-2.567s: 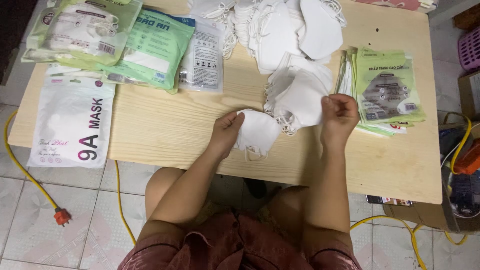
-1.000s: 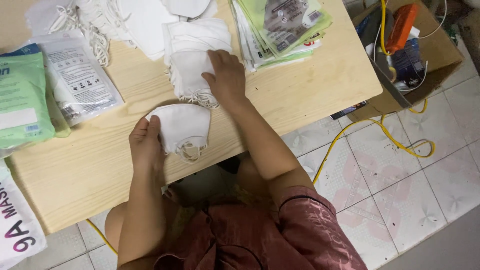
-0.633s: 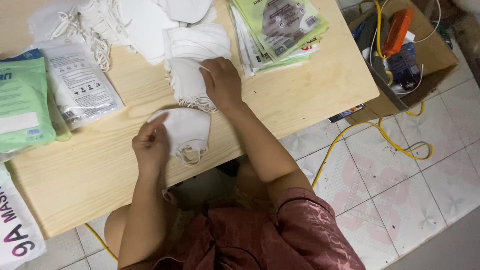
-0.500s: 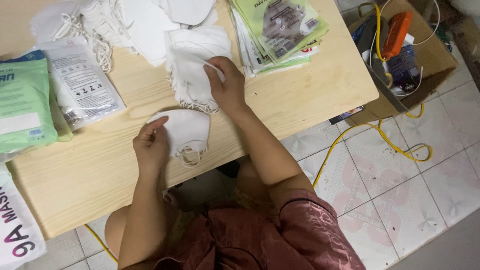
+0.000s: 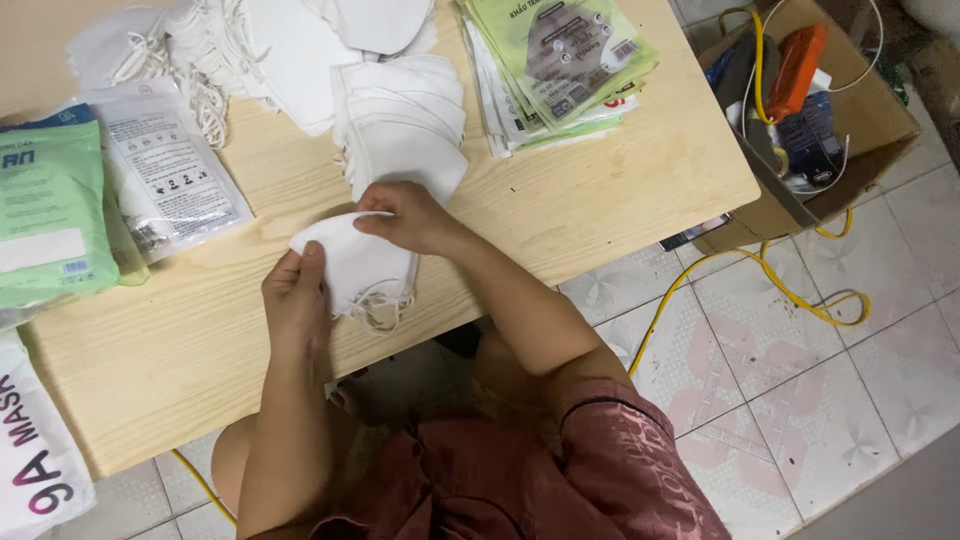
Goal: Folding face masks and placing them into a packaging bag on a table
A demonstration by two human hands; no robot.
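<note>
My left hand pinches the near left edge of a small stack of folded white face masks lying on the wooden table. My right hand grips the top right edge of the same stack, laying a white mask onto it. Ear loops hang from the stack at the table's near edge. Just behind my right hand stands a taller pile of white masks.
Loose white masks lie at the back. Green printed bags are stacked at the right, clear and green packets at the left. A cardboard box of tools and cables sits on the tiled floor, with a yellow cable.
My right hand has come back from the taller pile with a mask to the small stack. My left hand stays on the stack. The view has shifted slightly.
</note>
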